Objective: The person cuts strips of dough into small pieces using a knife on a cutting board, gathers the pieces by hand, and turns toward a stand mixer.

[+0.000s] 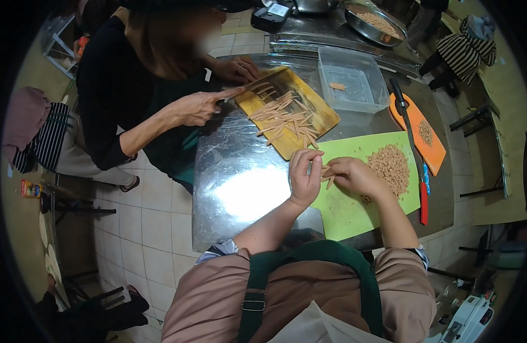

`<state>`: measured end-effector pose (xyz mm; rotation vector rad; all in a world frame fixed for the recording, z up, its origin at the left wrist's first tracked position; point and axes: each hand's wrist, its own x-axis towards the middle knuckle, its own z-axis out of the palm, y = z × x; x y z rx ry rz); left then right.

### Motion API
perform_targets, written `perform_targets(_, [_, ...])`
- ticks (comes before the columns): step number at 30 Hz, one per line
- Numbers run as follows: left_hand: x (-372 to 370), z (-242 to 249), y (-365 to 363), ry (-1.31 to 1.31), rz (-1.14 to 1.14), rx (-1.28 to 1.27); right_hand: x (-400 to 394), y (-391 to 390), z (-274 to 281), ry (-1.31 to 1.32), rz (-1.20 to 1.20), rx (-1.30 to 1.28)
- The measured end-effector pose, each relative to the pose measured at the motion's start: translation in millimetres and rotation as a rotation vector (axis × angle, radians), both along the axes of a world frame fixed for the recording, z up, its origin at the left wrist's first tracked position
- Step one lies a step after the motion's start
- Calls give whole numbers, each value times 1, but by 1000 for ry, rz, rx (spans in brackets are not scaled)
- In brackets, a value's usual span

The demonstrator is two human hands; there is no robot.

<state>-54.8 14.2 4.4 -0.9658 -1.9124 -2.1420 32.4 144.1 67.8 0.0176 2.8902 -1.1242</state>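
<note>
Over the light green cutting board (343, 214), my two hands are close together. My right hand (358, 174) is closed around a few pinkish-brown, sausage-like strips (330, 177), whose ends stick out toward my left hand. My left hand (305, 180) is at the board's left edge with its fingers bent together; what lies inside them is hidden. Beside my right hand is a heap of small diced pieces (389, 168) of the same colour. More cut strips (286, 119) are spread on the yellow wooden board (326, 117) just beyond my left hand.
Across the table, a person's hand (197, 108) holds a knife (246, 88) at the wooden board. A clear plastic container (375, 94) holds one small piece. At right are an orange board (432, 151), a black-handled knife (398, 94) and a red-handled tool (424, 203).
</note>
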Motion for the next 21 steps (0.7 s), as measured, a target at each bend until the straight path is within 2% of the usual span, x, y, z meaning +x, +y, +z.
perform_targets(2, [-1,0,-2,32,-31,-74,8,-8,-14,80,-11,134])
perform_targets(11, [5,-2,2,159,-200,-282,29,-25,-19,253,-108,90])
perform_targets(13, [6,-1,2,166,-204,-316,34,-28,-13,267,-208,7])
perform_targets(17, [9,-3,2,125,-274,-366,50,-25,-14,278,-312,68])
perform_targets(19, [8,-4,3,238,-305,-460,59,-26,-10,310,-447,73])
perform_targets(21, [7,-2,2,216,-386,-496,71,-28,-2,304,-481,89])
